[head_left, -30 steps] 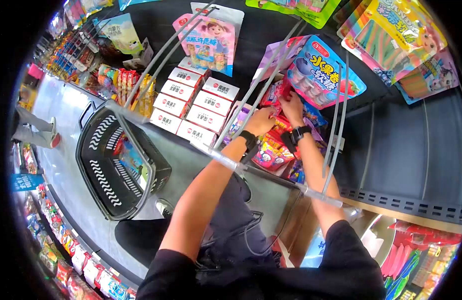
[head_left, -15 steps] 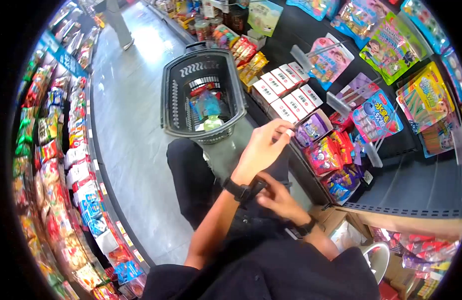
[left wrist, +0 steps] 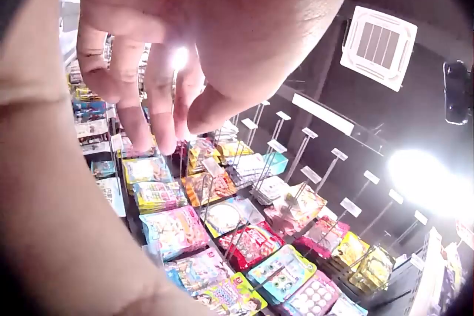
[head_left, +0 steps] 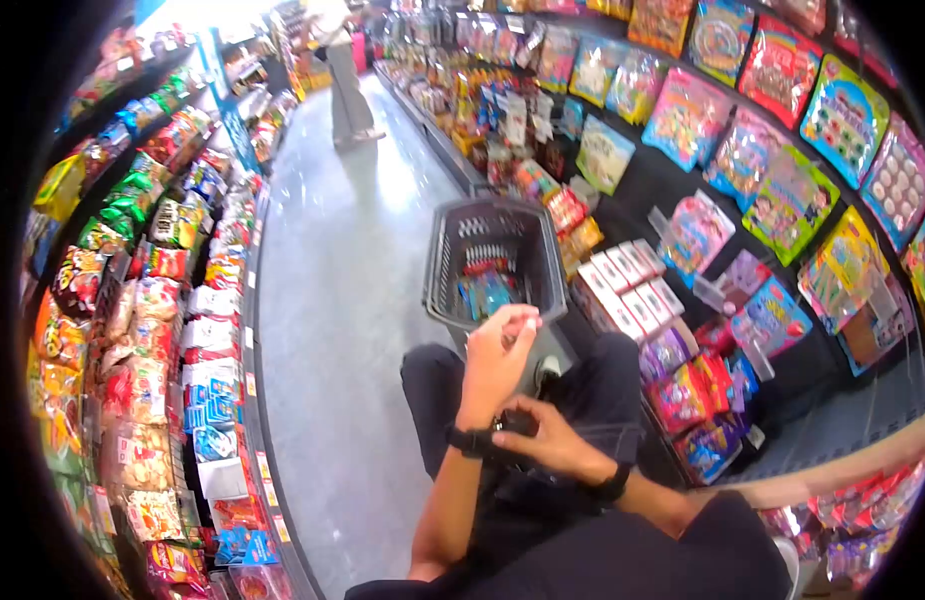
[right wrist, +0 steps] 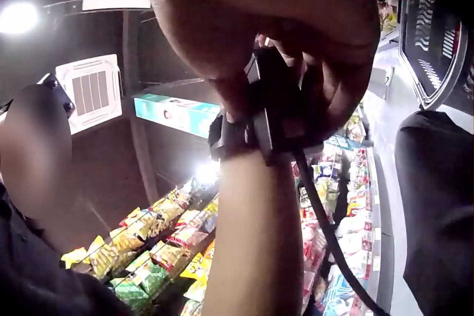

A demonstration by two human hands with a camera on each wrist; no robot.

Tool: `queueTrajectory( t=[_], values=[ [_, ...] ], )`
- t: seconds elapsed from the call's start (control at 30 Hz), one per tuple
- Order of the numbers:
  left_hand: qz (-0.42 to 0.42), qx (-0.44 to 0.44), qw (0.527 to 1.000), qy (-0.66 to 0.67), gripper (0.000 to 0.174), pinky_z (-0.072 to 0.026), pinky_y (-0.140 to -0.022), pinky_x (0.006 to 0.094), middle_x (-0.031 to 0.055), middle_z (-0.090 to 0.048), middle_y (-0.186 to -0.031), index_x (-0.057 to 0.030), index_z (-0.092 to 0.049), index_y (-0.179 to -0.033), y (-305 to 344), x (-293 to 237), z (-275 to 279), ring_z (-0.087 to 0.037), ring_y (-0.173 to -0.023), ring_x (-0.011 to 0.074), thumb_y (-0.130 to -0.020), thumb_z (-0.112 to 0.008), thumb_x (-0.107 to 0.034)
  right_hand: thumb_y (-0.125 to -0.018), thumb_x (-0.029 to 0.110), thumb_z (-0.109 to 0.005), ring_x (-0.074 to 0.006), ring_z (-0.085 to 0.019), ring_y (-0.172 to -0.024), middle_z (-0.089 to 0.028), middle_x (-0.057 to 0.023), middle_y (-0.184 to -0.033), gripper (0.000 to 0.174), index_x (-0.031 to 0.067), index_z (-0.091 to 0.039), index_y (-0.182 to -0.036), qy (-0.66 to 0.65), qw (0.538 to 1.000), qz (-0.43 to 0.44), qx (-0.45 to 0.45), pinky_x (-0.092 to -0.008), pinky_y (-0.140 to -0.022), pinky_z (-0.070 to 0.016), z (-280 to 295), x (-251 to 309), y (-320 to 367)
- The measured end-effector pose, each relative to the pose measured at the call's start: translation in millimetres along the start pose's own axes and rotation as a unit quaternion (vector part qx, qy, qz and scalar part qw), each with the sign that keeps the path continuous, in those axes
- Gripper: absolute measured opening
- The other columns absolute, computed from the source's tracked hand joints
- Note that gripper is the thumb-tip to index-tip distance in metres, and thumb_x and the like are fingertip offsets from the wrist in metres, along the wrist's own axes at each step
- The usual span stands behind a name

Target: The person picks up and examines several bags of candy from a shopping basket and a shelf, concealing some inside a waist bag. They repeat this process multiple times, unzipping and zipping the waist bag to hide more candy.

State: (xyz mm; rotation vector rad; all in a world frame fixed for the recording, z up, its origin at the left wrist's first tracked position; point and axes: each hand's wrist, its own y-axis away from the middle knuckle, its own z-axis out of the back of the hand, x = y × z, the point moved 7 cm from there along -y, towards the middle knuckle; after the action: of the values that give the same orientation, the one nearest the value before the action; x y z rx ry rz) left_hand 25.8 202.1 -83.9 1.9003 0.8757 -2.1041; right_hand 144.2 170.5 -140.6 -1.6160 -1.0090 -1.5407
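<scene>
In the head view my left hand (head_left: 494,365) is held up over my lap, its fingers loosely bent. In the left wrist view those fingers (left wrist: 133,123) hang relaxed with nothing between them. A black wrist camera (right wrist: 274,101) with a cable sits on a strap round my left wrist. My right hand (head_left: 554,440) grips this camera, thumb on one side and fingers curled round the other, as the right wrist view shows. A black watch-like band (head_left: 610,484) is on my right wrist.
A black shopping basket (head_left: 439,262) with several packets stands on the floor ahead. Candy bags (head_left: 679,396) and white boxes (head_left: 644,312) fill the low shelf at right, below hanging sweet bags (head_left: 688,118). Snack shelves (head_left: 142,385) line the left. A person (head_left: 347,85) stands up the aisle.
Both hands have left the candy bags on the shelf and come back over my lap. My right hand has moved onto the left wrist's camera. The head view has turned toward the aisle.
</scene>
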Motion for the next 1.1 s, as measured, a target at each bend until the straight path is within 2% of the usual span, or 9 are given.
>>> queueTrajectory(
  t=[0.07, 0.1, 0.33, 0.57, 0.7, 0.77, 0.87, 0.93, 1.1],
  values=[
    [-0.006, -0.023, 1.0, 0.006, 0.016, -0.0514, -0.067, 0.0267, 0.0087, -0.074, -0.091, -0.0018, -0.066, -0.106, -3.6, 5.4, 8.3, -0.069, -0.084, 0.0115, -0.094, -0.061, -0.011, -0.09, 0.021, -0.074, -0.0073, -0.054, -0.095, -0.061, -0.0013, -0.105, 0.036, 0.001, -0.059, -0.116, -0.007, 1.0, -0.013, -0.009, -0.0231, -0.083, -0.045, -8.8, 2.2, 3.5],
    [0.029, -0.015, 0.999, -0.013, 0.016, -0.0526, -0.081, 0.0265, 0.0101, -0.072, -0.096, 0.0031, -0.063, -0.109, -2.4, 0.2, 10.5, -0.068, -0.092, 0.0126, -0.095, -0.058, -0.004, -0.09, 0.021, -0.074, -0.0079, -0.055, -0.096, -0.061, -0.0016, -0.105, 0.037, 0.0012, -0.058, -0.117, -0.022, 0.997, -0.069, -0.017, -0.0237, -0.083, -0.0451, -11.9, 8.0, 7.6],
    [0.04, -0.048, 0.993, -0.103, 0.016, -0.0527, -0.069, 0.0265, 0.0096, -0.074, -0.091, 0.0005, -0.066, -0.105, 2.6, 28.5, 3.4, -0.07, -0.083, 0.0124, -0.093, -0.062, -0.01, -0.092, 0.025, -0.072, -0.0107, -0.056, -0.104, -0.061, -0.0063, -0.113, 0.044, -0.0007, -0.055, -0.123, -0.006, 0.991, -0.129, 0.031, -0.0272, -0.089, -0.0463, 8.6, -30.0, 4.4],
    [0.08, 0.002, 0.982, -0.172, 0.018, -0.0549, -0.072, 0.0331, 0.0142, -0.073, -0.095, 0.0, -0.067, -0.103, 2.6, 72.2, 3.9, -0.073, -0.086, 0.0227, -0.092, -0.064, -0.014, -0.092, 0.027, -0.07, -0.0184, -0.065, -0.103, -0.066, -0.0102, -0.118, 0.047, -0.0003, -0.054, -0.127, 0.031, 0.998, -0.013, 0.049, -0.0325, -0.09, -0.0513, 53.3, -38.7, -15.5],
    [-0.007, 0.025, 0.973, -0.229, 0.018, -0.0539, -0.073, 0.03, 0.0129, -0.071, -0.09, 0.0012, -0.066, -0.103, -31.2, 83.6, 10.5, -0.07, -0.084, 0.0174, -0.092, -0.064, -0.014, -0.091, 0.017, -0.069, -0.0138, -0.064, -0.09, -0.068, -0.0063, -0.102, 0.029, 0.0013, -0.062, -0.115, 0.185, 0.98, 0.076, 0.002, -0.0288, -0.082, -0.0522, 104.1, 30.4, -54.8],
    [-0.024, 0.022, 0.982, -0.185, 0.018, -0.0538, -0.077, 0.0355, 0.0177, -0.07, -0.092, 0.0017, -0.066, -0.103, -61.9, 70.3, 10.9, -0.07, -0.087, 0.028, -0.09, -0.064, -0.01, -0.095, 0.014, -0.064, -0.0096, -0.058, -0.088, -0.063, -0.0027, -0.097, 0.017, 0.0009, -0.063, -0.106, 0.15, 0.976, 0.159, -0.024, -0.0268, -0.078, -0.0488, 126.1, 56.2, -93.2],
    [-0.117, 0.002, 0.973, -0.197, 0.013, -0.053, -0.073, 0.0332, 0.0156, -0.069, -0.087, 0.0025, -0.066, -0.097, -117.6, 50.5, 15.5, -0.068, -0.079, 0.0224, -0.089, -0.064, -0.007, -0.096, 0.014, -0.063, -0.0055, -0.055, -0.085, -0.06, 0.0013, -0.094, 0.012, 0.0021, -0.062, -0.1, 0.143, 0.971, 0.184, -0.057, -0.0214, -0.073, -0.0461, 162.6, 89.9, -165.5],
    [-0.01, 0.006, 0.987, -0.161, 0.025, -0.05, -0.074, 0.0273, 0.0038, -0.069, -0.09, -0.0018, -0.067, -0.103, -159.7, 101.3, 30.2, -0.062, -0.082, 0.0114, -0.095, -0.065, -0.026, -0.091, 0.02, -0.066, -0.013, -0.066, -0.073, -0.07, -0.0066, -0.078, 0.019, 0.0013, -0.068, -0.096, 0.209, 0.94, 0.23, -0.143, -0.0305, -0.066, -0.0523, 188.3, 103.0, -210.6],
    [0.066, 0.088, 0.934, -0.34, 0.027, -0.0519, -0.084, 0.0333, 0.0159, -0.071, -0.101, 0.0009, -0.068, -0.108, -213.9, 210.6, 38.4, -0.068, -0.094, 0.0269, -0.094, -0.061, -0.021, -0.093, 0.021, -0.059, -0.0336, -0.068, -0.078, -0.069, -0.0188, -0.086, 0.024, -0.0003, -0.068, -0.093, 0.387, 0.889, 0.155, -0.19, -0.0395, -0.07, -0.0531, 230.6, -63.2, -312.3]
  ],
)
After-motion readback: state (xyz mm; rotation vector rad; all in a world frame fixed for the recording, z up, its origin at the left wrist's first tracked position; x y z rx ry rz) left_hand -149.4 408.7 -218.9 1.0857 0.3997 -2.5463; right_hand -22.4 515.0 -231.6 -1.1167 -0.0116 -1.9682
